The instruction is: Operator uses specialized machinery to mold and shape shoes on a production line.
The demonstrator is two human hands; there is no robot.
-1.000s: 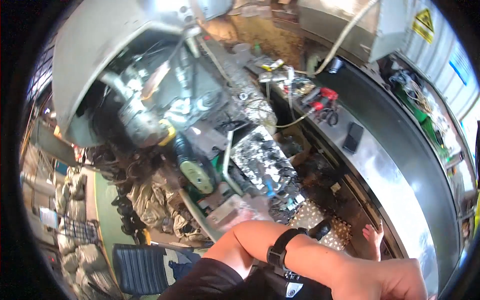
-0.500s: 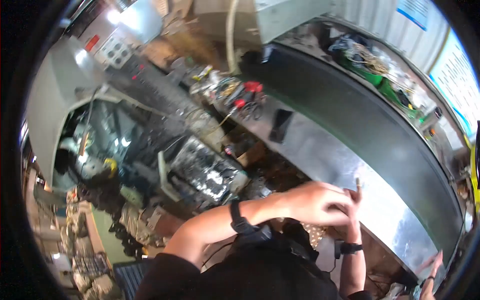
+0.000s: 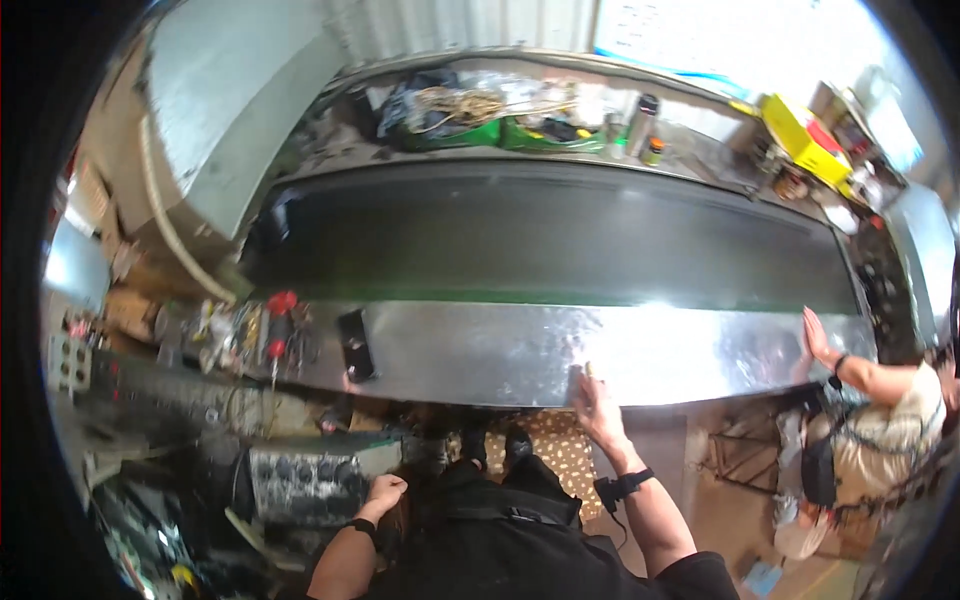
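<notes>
My right hand rests at the near edge of a shiny metal ledge, fingers stretched out over it. A small yellowish spot shows near a fingertip; I cannot tell what it is. Low on the left, by my body, my left hand is curled closed, with nothing seen in it. Behind the ledge runs a long dark conveyor belt. A black phone-like slab lies on the ledge, left of my right hand.
On the right, a co-worker's hand lies flat at the ledge's end. Red-handled tools and clutter fill the left end. Green trays, a bottle and a yellow box line the far shelf. A dusty machine part stands near my left hand.
The view has swung right to face the belt squarely. My hands, close together before, are now apart: the left has dropped beside my body, the right lies on the ledge.
</notes>
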